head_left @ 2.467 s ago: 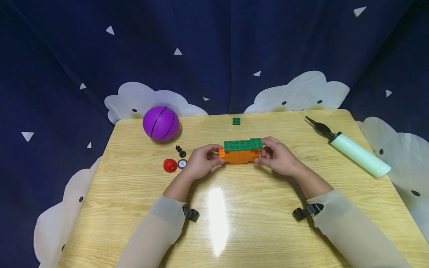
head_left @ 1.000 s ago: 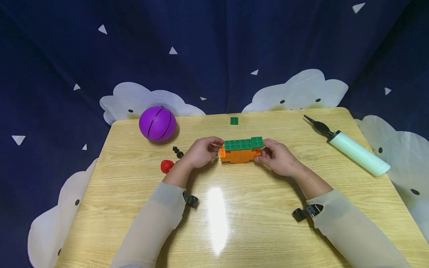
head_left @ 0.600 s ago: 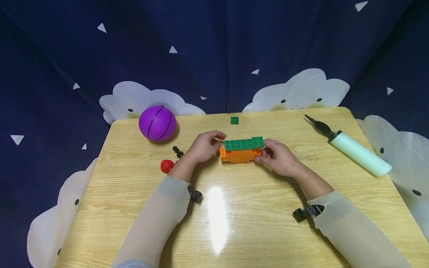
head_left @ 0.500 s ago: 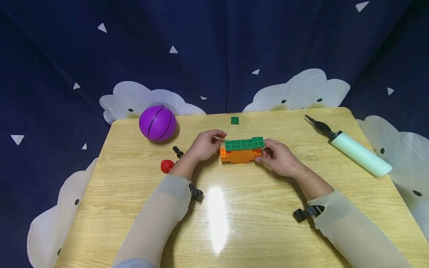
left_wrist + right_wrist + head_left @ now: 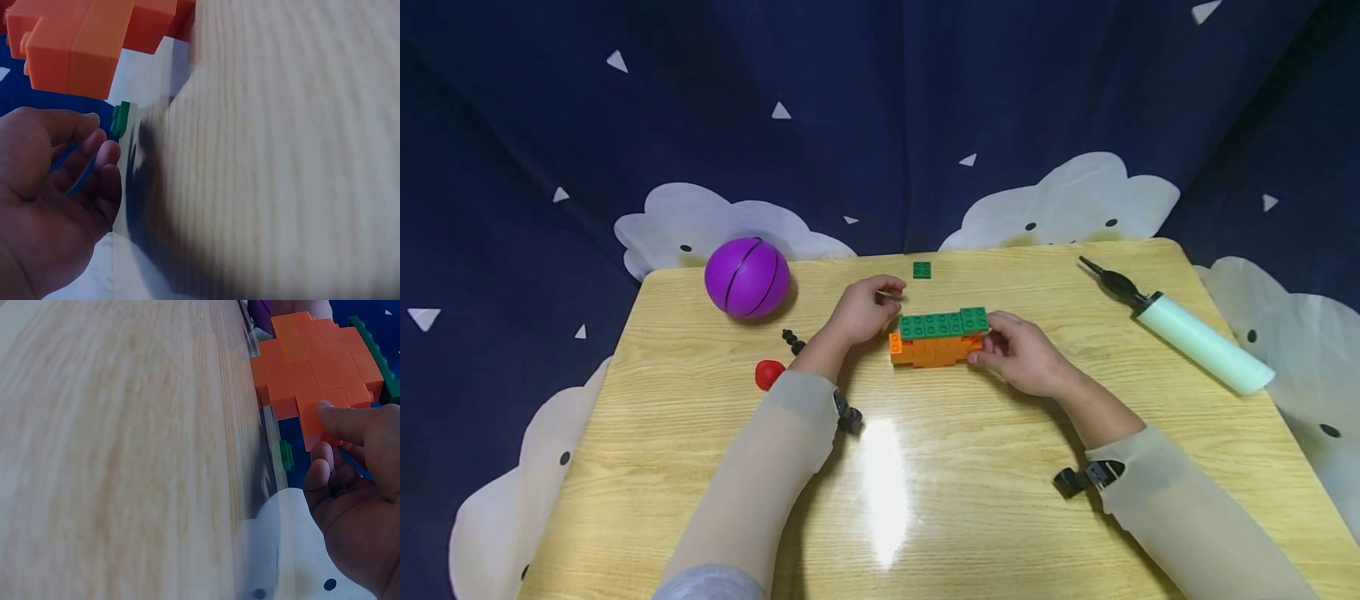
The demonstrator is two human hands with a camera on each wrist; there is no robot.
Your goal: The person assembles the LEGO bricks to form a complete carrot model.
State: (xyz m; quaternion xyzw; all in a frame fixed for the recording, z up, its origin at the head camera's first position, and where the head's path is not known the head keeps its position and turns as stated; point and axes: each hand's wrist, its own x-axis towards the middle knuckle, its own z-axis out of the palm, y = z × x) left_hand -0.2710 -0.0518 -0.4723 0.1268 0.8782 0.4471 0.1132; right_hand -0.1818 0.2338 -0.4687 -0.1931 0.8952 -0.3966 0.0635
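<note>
A structure of orange building bricks (image 5: 936, 352) topped by a row of green bricks (image 5: 943, 322) stands upright on the table. My right hand (image 5: 1024, 354) pinches its right end, the thumb on the front face of an orange brick in the right wrist view. My left hand (image 5: 867, 308) is off the structure, behind its left end, with fingers loosely bent and nothing between them. A single green brick (image 5: 922, 270) lies near the table's far edge, just beyond the left fingertips. In the left wrist view that green brick (image 5: 120, 120) appears past the fingertips.
A purple ball (image 5: 747, 278) sits at the back left. Beside the left forearm lie a black beaded piece (image 5: 793, 340) and a red cap-shaped piece (image 5: 768, 374). A hand pump (image 5: 1202, 342) with a pale green barrel lies at the right. A dark curtain hangs behind the table.
My left hand has let go of the structure's left end and moved back toward the lone green brick. My right hand keeps its pinch in nearly the same place.
</note>
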